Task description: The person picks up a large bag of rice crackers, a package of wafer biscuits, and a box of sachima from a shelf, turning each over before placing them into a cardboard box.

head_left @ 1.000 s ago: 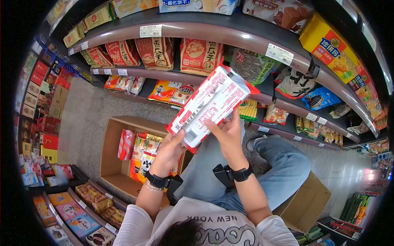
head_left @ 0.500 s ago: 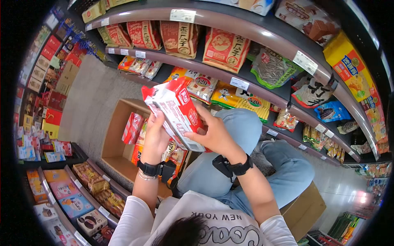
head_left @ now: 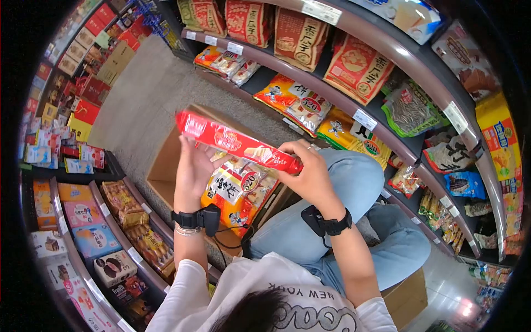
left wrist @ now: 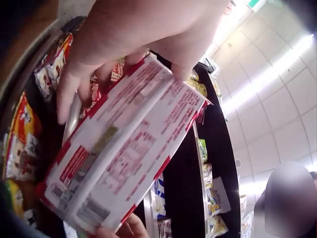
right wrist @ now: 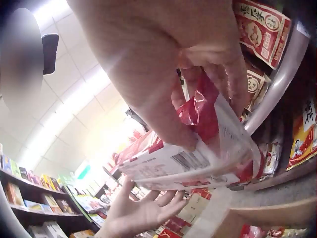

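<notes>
A red and white pack of wafer biscuits (head_left: 240, 143) is up in front of the person, over an open cardboard box (head_left: 167, 160). My right hand (head_left: 311, 172) grips its right end, with the thumb on the near side and fingers over the far side, as the right wrist view shows. At the other end, my left hand (head_left: 192, 176) supports the pack from below, palm up, fingers loosely extended (right wrist: 163, 201). The white printed underside (left wrist: 131, 144) faces the left wrist camera. Below the pack, an orange bag of rice crackers (head_left: 238, 193) lies in the box.
Ahead and to the right are curved shelves (head_left: 354, 119) with seed bags (head_left: 301, 39) and cracker bags (head_left: 293, 99). A low shelf of boxed sweets (head_left: 91, 213) stands at the left. The person's bent knee (head_left: 354, 177) is right of the box; another carton (head_left: 406, 296) lies behind the legs.
The pack has turned from its white back, through its side, to its red front, and now lies crosswise. The left hand has opened beneath it. The head view has swung left.
</notes>
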